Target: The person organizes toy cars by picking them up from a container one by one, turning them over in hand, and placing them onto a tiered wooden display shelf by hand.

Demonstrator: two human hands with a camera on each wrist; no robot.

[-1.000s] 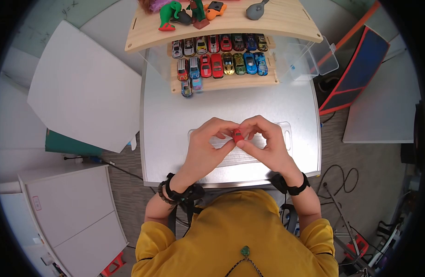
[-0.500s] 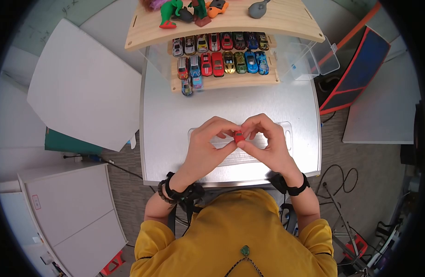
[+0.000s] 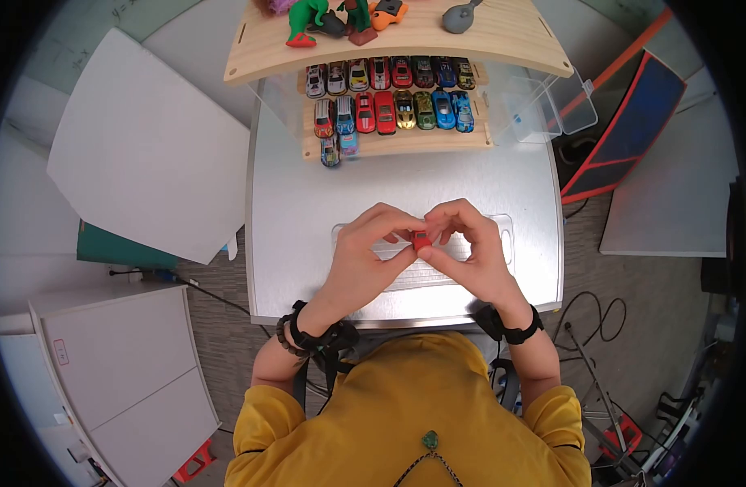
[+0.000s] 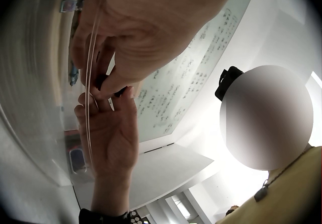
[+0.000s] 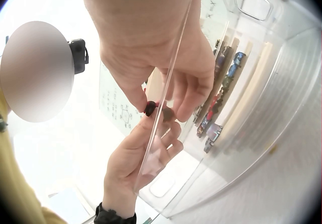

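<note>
Both hands meet over a clear ridged tray point(image 3: 505, 243) near the table's front. Between their fingertips is a small red toy car point(image 3: 421, 239). The left hand point(image 3: 365, 256) pinches its left side with thumb and forefinger; the right hand point(image 3: 474, 256) pinches its right side. In the right wrist view, a dark wheel point(image 5: 150, 108) of the car shows at the right hand's point(image 5: 156, 63) fingertips, with the left hand point(image 5: 133, 156) opposite. The left wrist view shows the car only as dark bits between the hands.
Beyond the hands, a wooden shelf point(image 3: 397, 144) holds rows of toy cars. Several clay figures, among them a grey one point(image 3: 458, 18), stand on the upper board point(image 3: 324, 63). Clear containers point(image 3: 535, 122) sit at the table's right rear.
The red car has tilted slightly between the fingertips, showing another face. Both hands keep their hold and have barely moved. The head view has shifted slightly.
</note>
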